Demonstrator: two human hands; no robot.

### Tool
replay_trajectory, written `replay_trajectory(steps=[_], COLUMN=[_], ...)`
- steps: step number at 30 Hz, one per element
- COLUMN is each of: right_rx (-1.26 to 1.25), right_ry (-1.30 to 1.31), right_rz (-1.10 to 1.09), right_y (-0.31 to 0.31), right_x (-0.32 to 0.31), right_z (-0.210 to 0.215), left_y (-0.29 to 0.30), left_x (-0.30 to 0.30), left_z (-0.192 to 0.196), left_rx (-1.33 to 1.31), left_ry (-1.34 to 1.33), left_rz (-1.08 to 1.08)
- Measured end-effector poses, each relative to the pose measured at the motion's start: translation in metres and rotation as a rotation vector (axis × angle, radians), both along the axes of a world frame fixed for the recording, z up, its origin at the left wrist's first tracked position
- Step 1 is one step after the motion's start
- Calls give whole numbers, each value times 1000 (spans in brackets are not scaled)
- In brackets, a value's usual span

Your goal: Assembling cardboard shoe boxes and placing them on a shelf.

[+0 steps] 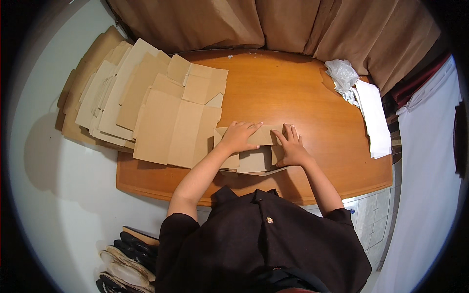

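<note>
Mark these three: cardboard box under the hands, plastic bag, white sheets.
Cardboard box (253, 159): head view, on its pale inner panel.
Plastic bag (342, 73): head view, on its crumpled middle.
White sheets (374, 117): head view, middle of the upper surface.

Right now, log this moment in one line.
Left hand: on brown cardboard box, left side; right hand: on its right side; box: partly open, on brown wooden table; left: flattened tan cardboard pile; right: white paper sheets

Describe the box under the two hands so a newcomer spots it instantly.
On the wooden table, find the middle of the near side. There, under the left hand and the right hand, is a brown cardboard box, open on top. Unlike the flattened cardboard piled to its left, it has raised walls.
</note>
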State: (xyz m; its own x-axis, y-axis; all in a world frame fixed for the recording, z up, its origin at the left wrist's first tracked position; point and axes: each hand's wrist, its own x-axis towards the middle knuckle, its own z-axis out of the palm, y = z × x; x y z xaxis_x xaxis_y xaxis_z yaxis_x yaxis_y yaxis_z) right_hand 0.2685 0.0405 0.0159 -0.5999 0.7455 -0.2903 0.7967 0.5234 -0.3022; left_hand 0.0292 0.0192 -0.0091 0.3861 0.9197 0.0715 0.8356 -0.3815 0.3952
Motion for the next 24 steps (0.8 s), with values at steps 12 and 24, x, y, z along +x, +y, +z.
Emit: replay_trajectory(steps=[12,24], right_rx=[-94,-163], right_ry=[549,899], right_rz=[-113,-374], right_y=[-4,-16], right_x=[34,39], right_z=[-27,-40], left_y=[-24,-46], left_x=[-38,-52], left_z=[28,-15], left_rx=[90,-286], left_ry=[-187,-620], left_rz=[208,614])
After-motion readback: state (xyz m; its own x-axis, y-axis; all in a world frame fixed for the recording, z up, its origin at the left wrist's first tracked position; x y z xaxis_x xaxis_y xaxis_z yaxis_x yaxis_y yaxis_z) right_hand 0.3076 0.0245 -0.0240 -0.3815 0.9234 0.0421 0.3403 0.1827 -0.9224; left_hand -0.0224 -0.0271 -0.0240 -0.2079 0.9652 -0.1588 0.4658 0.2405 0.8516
